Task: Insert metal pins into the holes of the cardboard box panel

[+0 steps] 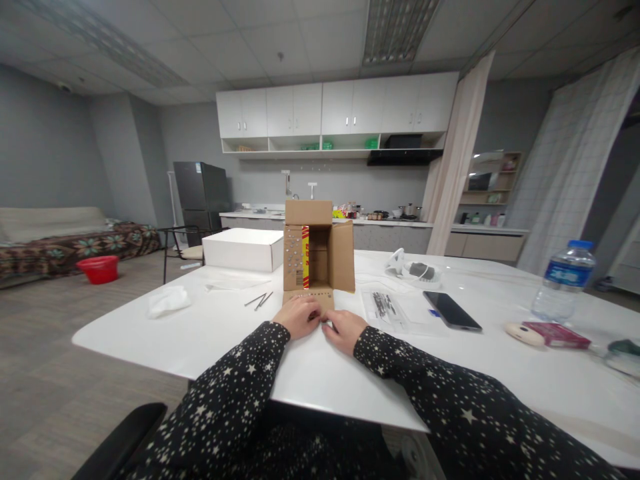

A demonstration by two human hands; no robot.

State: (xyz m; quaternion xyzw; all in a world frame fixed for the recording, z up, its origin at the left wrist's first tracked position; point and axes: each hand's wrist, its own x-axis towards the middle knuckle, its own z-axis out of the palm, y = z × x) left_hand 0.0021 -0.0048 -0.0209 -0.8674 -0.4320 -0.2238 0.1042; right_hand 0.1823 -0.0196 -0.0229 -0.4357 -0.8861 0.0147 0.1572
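An opened cardboard box (341,257) stands upright on the white table in front of me, its open side facing me and its flaps spread. Small shiny dots stud its left flap beside a yellow and red strip. My left hand (299,316) lies over the box's lower flap (327,301), fingers curled inward. Close by on the right, my right hand (345,331) has its thumb and forefinger brought together at the flap's near edge. The fingertips of both hands almost meet. Whatever they pinch is too small to make out.
Thin metal rods (259,300) and a crumpled tissue (169,301) lie left on the table (220,343), before a white box (243,249). To the right are a clear plastic case (384,310), a phone (451,311), a maroon pack (560,335) and a water bottle (564,280).
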